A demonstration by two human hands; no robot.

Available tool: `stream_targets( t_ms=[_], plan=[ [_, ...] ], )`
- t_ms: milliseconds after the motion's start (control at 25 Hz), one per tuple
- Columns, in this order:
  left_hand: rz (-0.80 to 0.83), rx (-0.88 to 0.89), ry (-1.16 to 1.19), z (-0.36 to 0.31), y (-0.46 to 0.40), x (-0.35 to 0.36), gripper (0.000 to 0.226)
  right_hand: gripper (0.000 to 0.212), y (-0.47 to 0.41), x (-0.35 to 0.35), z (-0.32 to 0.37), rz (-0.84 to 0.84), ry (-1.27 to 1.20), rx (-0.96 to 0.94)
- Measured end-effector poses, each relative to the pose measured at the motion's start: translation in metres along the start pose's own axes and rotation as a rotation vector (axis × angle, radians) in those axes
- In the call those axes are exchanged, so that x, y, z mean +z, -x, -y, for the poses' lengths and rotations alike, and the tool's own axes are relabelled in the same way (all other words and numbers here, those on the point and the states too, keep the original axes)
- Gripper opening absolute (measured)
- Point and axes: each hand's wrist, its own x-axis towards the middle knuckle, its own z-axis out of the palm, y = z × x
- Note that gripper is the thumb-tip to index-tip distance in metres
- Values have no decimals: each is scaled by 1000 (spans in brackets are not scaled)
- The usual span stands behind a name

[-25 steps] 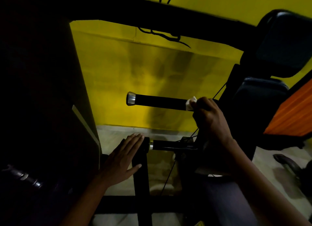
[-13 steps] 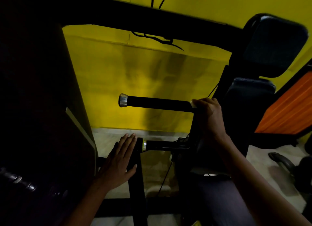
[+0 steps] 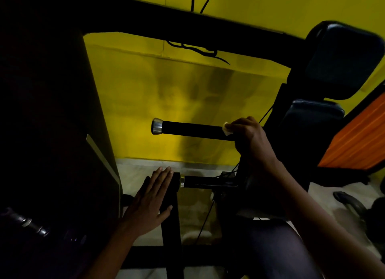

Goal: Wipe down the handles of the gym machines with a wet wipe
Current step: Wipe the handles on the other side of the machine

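Wipe (image 3: pixel 227 129) reappears under right hand (image 3: pixel 251 135) clenched round horizontal, left-pointing handle (image 3: pixel 192 129); left hand (image 3: pixel 151 203) seemingly flat, open

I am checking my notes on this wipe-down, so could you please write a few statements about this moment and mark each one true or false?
1. The right hand grips the upper handle at the end near the machine, with a wipe under its fingers. True.
2. The left hand holds the wipe. False: it lies open and flat against a black upright post.
3. The upper handle has a shiny metal cap at its free end. True.
4. The wall behind is white. False: it is yellow.
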Motion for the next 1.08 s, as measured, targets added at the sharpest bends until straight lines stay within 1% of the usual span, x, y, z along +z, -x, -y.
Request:
stream_targets(
  t_ms=[160,240,320,440,520,600,640,720,800,920,1000,1080],
  plan=[
    [5,7,-2,0,0,1,94,15,-14,6,-6,42,67,61],
    [8,8,-1,0,0,1,96,24,-26,12,9,90,64,53],
    [12,13,-10,0,0,0,96,22,-25,12,25,134,62,21],
    [7,10,3,0,0,-1,96,22,-18,-5,24,132,58,7],
    [-4,6,14,-1,1,-1,93,16,-22,-1,17,150,78,69],
    [-9,12,31,-2,2,-3,87,20,-37,13,26,157,112,132],
    [-17,14,53,-3,3,-5,84,20,-42,21,36,144,112,133],
    [-32,13,87,-4,5,-9,80,16,-46,29,53,147,71,100],
    [-29,-4,97,-5,5,-12,81,12,-42,25,54,159,30,51],
    [-40,-3,100,-4,3,-8,81,13,-43,24,46,132,5,36],
    [-68,15,111,-2,3,-2,79,19,-53,33,58,119,-59,34],
    [-63,23,161,0,3,2,80,16,-57,43,78,138,-77,-37]
  ],
)
